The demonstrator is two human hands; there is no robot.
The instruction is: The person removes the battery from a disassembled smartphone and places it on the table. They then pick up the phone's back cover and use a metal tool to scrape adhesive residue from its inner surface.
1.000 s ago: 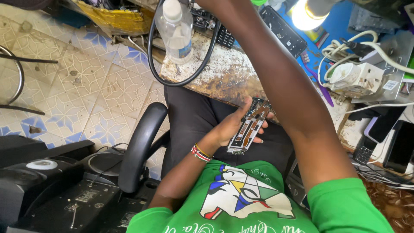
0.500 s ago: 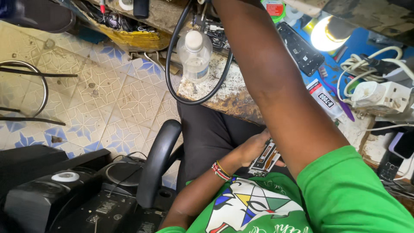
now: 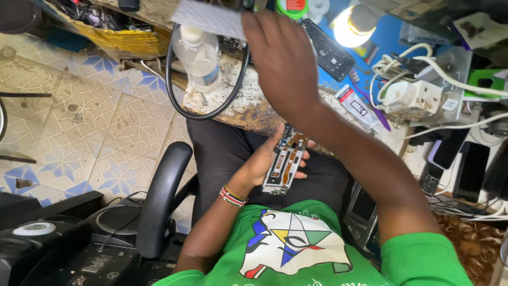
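Note:
My left hand (image 3: 263, 160) rests over my lap and holds an opened phone (image 3: 284, 165), its inner board and orange flex strips facing up. A beaded bracelet sits on that wrist. My right arm reaches forward over the worn workbench (image 3: 248, 106). With its back toward me, my right hand (image 3: 283, 63) hovers above the bench, fingers closed on the edge of a flat grey sheet (image 3: 209, 18) at the top of the view. The fingertips themselves are hidden.
A clear plastic bottle (image 3: 198, 53) stands inside a black cable loop (image 3: 177, 95) on the bench corner. A lit bulb (image 3: 349, 29), a white power strip (image 3: 413, 98) and dark phones (image 3: 471, 169) lie to the right. A black chair armrest (image 3: 161, 198) curves at my left.
My right hand, earlier out of sight past the top edge, now shows with the grey sheet in it. My left hand has kept the opened phone over my lap.

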